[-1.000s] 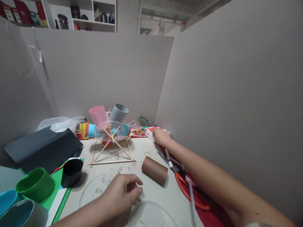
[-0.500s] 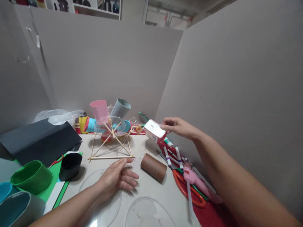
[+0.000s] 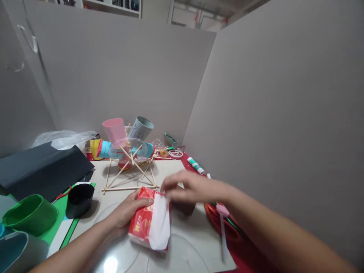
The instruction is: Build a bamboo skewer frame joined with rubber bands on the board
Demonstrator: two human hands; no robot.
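My left hand is closed round a red tissue pack, its thumb lying on the top face. A white tissue shows along the pack's right side. Over the pack's far right corner is my right hand, smeared by motion. Its fingertips are at or close to the pack, and whether they grip anything cannot be made out. Beneath that hand a brown paper tube is mostly hidden. Just beyond the pack stands a wooden-stick frame carrying a pink cup and a grey-blue cup.
Clear plastic discs lie on the table in front. On the left are a black cup, a green cup, red-handled scissors and black card. A glue stick rests at right, beside grey partition walls.
The tissue pack has come from the right side to the middle and is now in my left hand. My right hand has moved left and nearer, over the brown tube.
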